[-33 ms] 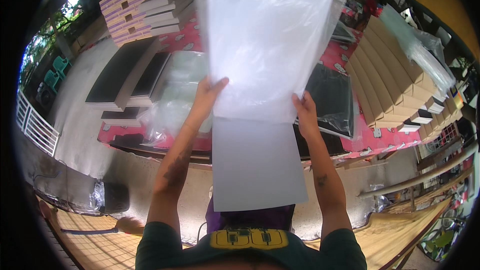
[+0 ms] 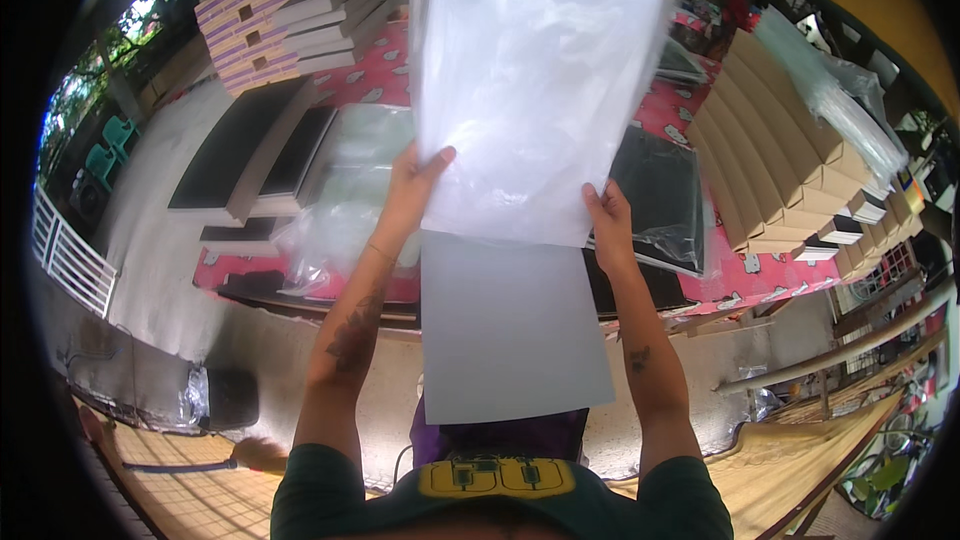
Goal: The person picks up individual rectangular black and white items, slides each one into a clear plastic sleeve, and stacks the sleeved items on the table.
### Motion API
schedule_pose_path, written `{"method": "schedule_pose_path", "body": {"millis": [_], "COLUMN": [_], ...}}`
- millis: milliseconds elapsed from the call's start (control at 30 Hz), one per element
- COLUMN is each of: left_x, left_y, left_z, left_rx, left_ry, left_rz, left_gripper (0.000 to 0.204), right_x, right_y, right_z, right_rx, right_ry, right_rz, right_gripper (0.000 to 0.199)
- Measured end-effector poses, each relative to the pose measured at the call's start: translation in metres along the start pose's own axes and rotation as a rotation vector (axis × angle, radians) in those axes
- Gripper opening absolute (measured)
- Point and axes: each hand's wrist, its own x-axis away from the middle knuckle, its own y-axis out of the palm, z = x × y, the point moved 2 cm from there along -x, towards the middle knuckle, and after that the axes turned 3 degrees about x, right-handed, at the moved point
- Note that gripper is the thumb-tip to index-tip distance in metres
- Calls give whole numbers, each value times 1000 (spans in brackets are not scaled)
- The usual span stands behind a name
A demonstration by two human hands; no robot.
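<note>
Before me, I hold up a clear plastic bag (image 2: 535, 110) with a large white sheet inside its upper part. The sheet's lower part (image 2: 515, 330), greyer in shade, hangs out below the bag's mouth, over my lap. My left hand (image 2: 420, 178) grips the left edge, thumb on the front and fingers behind. On the right edge, near the mouth, my right hand (image 2: 608, 210) pinches the plastic between thumb and fingers. How many layers are held, I cannot tell. Flat clear plastic bags (image 2: 365, 175) lie on the table left of my left hand.
The table has a pink patterned cover (image 2: 780, 282). Black-topped stacks (image 2: 240, 145) lie left; a plastic-wrapped black one (image 2: 655, 195) lies right. Folded brown cardboard (image 2: 775, 155) stands at right, with more clear plastic (image 2: 835, 90) on top. Purple-striped boxes (image 2: 250, 20) rise far left.
The upper part of the bag has shifted slightly, its right edge moving inward. Both hands keep their grip in almost the same place.
</note>
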Motion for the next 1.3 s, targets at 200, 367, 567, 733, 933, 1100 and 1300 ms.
{"method": "schedule_pose_path", "body": {"millis": [200,367,567,733,933,1100,1300], "left_x": [-26,-22,87,116,77,72,74], "left_y": [36,115,107,70,67,63,47], "left_z": [29,11,-16,-28,-44,-50,-52], "left_rx": [262,339,-559,-1229,-1181,-1172,-1163], "left_ry": [-13,-223,-191,271,277,298,351], "left_rz": [67,-88,-733,-519,-647,-648,-603], "left_gripper": [23,26,42,62,63,62,62], "right_x": [22,-7,-16,-15,18,44,27], "right_y": [-35,-63,-141,-187,-218,-181,-87], "right_z": [-24,-31,-7,49,86,31,22], "right_rx": [-391,-666,-635,-512,-272,488,1620], "right_ry": [77,-112,-54,-53,-33,198,-377], "right_rz": [246,679,955,1129,1111,1114,-33], "right_gripper": [34,25,21,28,35,49,53]}}
